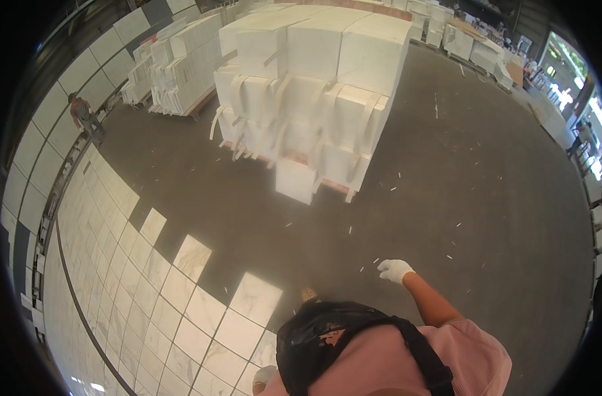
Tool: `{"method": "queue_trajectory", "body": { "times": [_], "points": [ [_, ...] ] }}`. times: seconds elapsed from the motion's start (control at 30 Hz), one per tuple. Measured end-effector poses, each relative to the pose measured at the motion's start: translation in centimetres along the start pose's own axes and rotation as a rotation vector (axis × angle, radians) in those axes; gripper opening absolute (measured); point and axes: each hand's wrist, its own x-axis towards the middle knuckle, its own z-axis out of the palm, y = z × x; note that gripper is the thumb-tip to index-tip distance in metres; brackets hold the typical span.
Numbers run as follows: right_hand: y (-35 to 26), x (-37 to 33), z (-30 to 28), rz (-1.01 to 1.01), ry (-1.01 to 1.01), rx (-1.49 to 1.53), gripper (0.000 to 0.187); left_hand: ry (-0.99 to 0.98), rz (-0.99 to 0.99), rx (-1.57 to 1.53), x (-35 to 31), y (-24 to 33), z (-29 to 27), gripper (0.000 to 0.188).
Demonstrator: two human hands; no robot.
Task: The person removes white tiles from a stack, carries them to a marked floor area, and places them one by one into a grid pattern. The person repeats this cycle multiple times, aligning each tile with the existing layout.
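My right hand (394,270), in a white work glove, hangs out in front over the grey floor. Its fingers bend loosely, slightly apart, and I see nothing in them. Low in the view is my left hand (264,376), also gloved, beside my body and over the laid-out tiles. Its fingers are mostly hidden, so I cannot make out whether it holds anything. The closest tile to my left side is a white, grey-veined stone tile (255,298) at the stepped edge of the tile layout (222,360). A black bag with a strap (340,330) crosses my front.
Ahead stands a large stack of white slabs and blocks (314,53) with pale hanging straps. More slab stacks (185,63) stand behind it to the left. A dark hose (73,290) crosses the tiles. One person (85,117) stands far left. Small white chips dot the floor (433,198).
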Motion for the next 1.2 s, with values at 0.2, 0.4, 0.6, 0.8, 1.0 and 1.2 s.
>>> {"method": "queue_trajectory", "body": {
  "times": [0.2,0.4,0.6,0.8,1.0,1.2],
  "points": [
    [2.0,3.6,0.9,0.175,-0.062,-0.099,0.035,0.026,0.186,0.163,4.2,-4.9,-17.1,0.012],
    [4.9,6.6,5.6,0.311,-0.527,-0.276,0.023,0.285,-0.239,-1.448,11.0,-1.6,-36.7,0.003],
    [4.8,12.7,4.7,-0.142,-0.73,-0.699,0.027,0.582,-0.189,-0.867,17.6,3.8,-49.1,0.055],
    [-2.7,27.9,-4.3,-0.492,-0.778,-1.145,0.025,0.501,-0.242,-0.7,20.3,-1.1,-52.4,0.044],
    [-11.9,45.5,-9.3,-0.302,-0.421,-0.725,0.017,0.508,-0.586,-1.43,17.5,-9.0,-45.0,0.018],
    [-28.0,57.7,-16.5,-0.381,0.085,-0.212,0.025,0.386,-0.835,-1.732,14.4,-7.1,-35.5,0.023]
  ]
}}
